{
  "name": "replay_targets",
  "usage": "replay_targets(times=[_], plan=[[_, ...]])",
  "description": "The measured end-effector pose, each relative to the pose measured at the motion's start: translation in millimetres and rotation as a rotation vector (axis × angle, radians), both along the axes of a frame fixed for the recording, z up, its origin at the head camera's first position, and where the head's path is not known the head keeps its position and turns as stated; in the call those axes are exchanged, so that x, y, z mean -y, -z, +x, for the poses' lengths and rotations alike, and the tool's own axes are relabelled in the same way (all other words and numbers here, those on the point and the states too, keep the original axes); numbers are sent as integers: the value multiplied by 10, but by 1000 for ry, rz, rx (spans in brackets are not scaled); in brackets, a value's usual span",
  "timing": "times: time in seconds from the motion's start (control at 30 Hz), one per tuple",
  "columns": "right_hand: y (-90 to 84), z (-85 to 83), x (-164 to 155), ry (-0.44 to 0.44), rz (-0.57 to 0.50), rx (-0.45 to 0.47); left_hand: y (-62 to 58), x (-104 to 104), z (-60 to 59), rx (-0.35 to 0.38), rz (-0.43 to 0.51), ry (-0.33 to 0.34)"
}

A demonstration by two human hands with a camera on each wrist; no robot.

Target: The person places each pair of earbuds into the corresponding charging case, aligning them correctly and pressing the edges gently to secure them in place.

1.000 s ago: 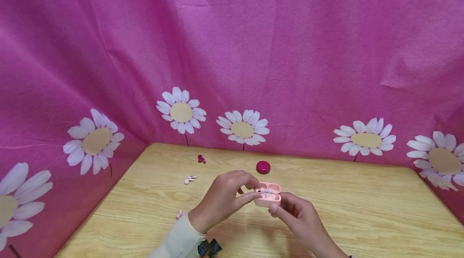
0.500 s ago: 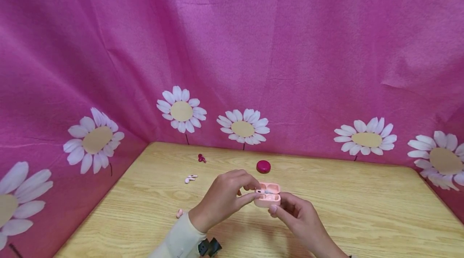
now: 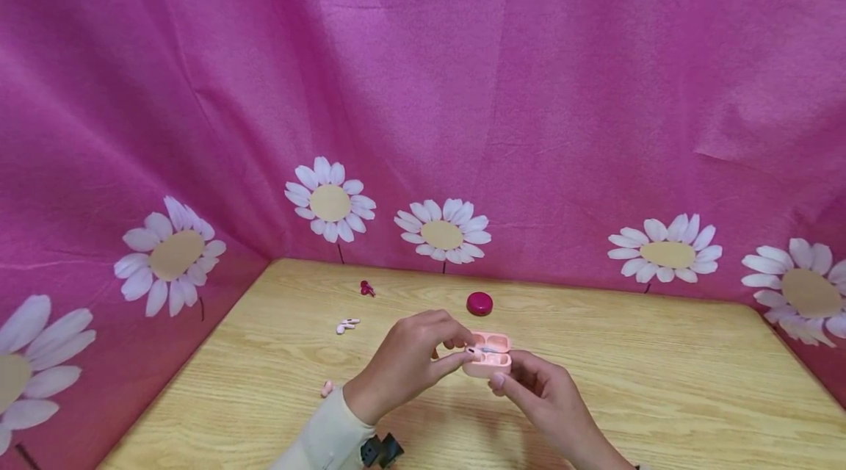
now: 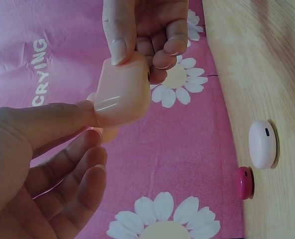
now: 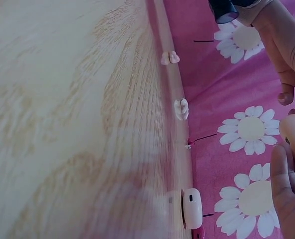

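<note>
Pale pink earbud case (image 3: 490,356), lid open, glossy, rounded corners

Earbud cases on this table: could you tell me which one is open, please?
The pale pink case held in both hands is open; the dark pink case behind lies closed.

A small pale-pink earbud case (image 3: 488,360) is held open above the wooden table, its lid tipped back to show two moulded hollows. The right hand (image 3: 545,396) grips its rounded lower body from beneath, thumb on the front. The left hand (image 3: 410,361) pinches a pink earbud (image 3: 481,349) with a slim stem at the case's open top, just over the hollows.
</note>
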State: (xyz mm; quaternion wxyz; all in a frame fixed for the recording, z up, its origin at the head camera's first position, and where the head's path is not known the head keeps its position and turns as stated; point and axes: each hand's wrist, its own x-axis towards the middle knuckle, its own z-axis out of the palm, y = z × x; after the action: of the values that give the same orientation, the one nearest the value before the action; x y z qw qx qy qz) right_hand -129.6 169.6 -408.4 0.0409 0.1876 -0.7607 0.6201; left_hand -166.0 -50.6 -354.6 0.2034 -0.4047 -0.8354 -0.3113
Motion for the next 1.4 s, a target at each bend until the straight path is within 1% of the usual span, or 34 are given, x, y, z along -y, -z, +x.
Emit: replay_targets(times=[0.1, 0.57, 0.7, 0.97, 1.13, 1.4], plan=[[-20, 2, 3, 4, 4, 23, 5, 6, 4, 12, 4, 3], [-46, 0, 13, 21, 15, 67, 6, 9, 8, 35, 3, 3], [-36, 2, 11, 19, 14, 59, 11, 5, 7, 36, 12, 8], [-12, 3, 8, 6, 9, 8, 12, -2, 3, 23, 6, 5], [9, -3, 9, 1, -9, -17, 0, 1, 2, 37, 5, 2], [27, -10, 7, 13, -17, -22, -41, 20, 8, 55, -26, -31]])
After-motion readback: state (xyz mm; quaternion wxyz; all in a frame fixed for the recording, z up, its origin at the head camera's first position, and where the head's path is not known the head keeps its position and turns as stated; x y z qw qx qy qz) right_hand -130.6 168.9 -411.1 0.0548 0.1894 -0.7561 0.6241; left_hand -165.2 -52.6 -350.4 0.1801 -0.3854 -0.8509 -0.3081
